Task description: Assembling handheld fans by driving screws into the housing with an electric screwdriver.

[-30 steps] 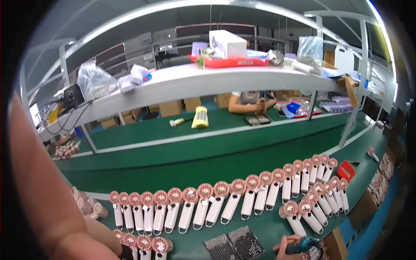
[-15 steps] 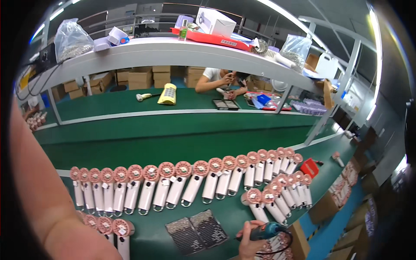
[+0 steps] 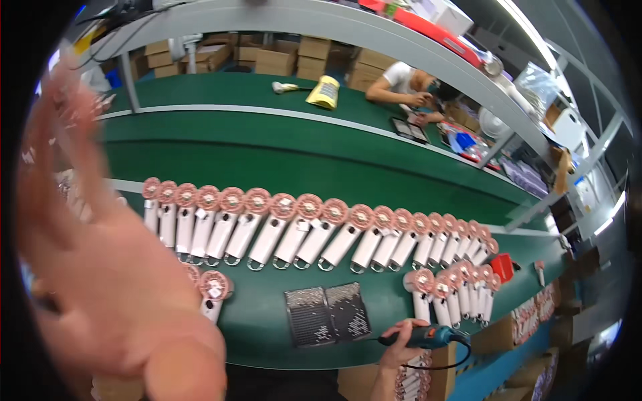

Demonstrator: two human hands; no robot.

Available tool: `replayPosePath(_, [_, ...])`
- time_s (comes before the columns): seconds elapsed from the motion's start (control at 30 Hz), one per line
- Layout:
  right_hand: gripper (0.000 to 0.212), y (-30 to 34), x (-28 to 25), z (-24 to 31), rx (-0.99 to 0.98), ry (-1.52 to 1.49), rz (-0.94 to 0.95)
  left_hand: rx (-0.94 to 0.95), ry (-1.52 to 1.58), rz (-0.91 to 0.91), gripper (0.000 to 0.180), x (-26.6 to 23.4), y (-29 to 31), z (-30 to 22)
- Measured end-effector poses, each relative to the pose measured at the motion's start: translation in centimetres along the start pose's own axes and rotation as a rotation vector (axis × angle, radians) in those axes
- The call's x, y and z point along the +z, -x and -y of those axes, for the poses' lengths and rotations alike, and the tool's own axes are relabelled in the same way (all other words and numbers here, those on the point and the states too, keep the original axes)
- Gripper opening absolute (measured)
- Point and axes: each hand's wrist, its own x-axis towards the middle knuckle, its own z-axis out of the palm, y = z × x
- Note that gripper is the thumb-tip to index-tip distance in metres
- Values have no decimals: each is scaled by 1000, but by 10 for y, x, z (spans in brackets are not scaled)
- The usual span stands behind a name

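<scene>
My left hand (image 3: 127,287) looms large and blurred at the left, close to the camera, its fingers stretched upward with nothing seen in them. Behind it, a couple of pink-and-white handheld fans (image 3: 214,286) are partly hidden. In my right hand (image 3: 400,344) is a teal electric screwdriver (image 3: 430,336), lying sideways with its tip toward the left. That tip is near a black screw tray (image 3: 328,314) of two ridged panels strewn with small silvery screws. A long row of similar handheld fans (image 3: 267,240) lies across the green bench beyond the tray.
A second cluster of fans (image 3: 461,287) lies at the right, near a red container (image 3: 501,267). Cardboard boxes with fans (image 3: 535,314) stand beyond the bench's right edge. A grey overhead shelf (image 3: 281,15) spans the far side, where another person (image 3: 408,90) works.
The view has turned and tilted, so the bench sits differently in it. My left hand has risen with its fingers now visible. My right hand still holds the screwdriver, now beside the screw tray.
</scene>
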Motion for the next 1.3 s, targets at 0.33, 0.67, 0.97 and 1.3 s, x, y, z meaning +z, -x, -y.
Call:
replayPosePath(0.33, [19,-4,-8,-9,-4,140,17,-287,639,-72,39,14,-25,-95])
replayPosePath(0.67, [17,0,1,-4,8,169,67,-517,958,223,27,-16,-28,-85])
replayPosePath(0.97, [29,4,1,-5,1,107,-58,-248,1090,-124,44,29,14,-51])
replayPosePath(1.3, [21,4,-11,-7,-162,140,38,-225,1164,224,31,72,2,-53])
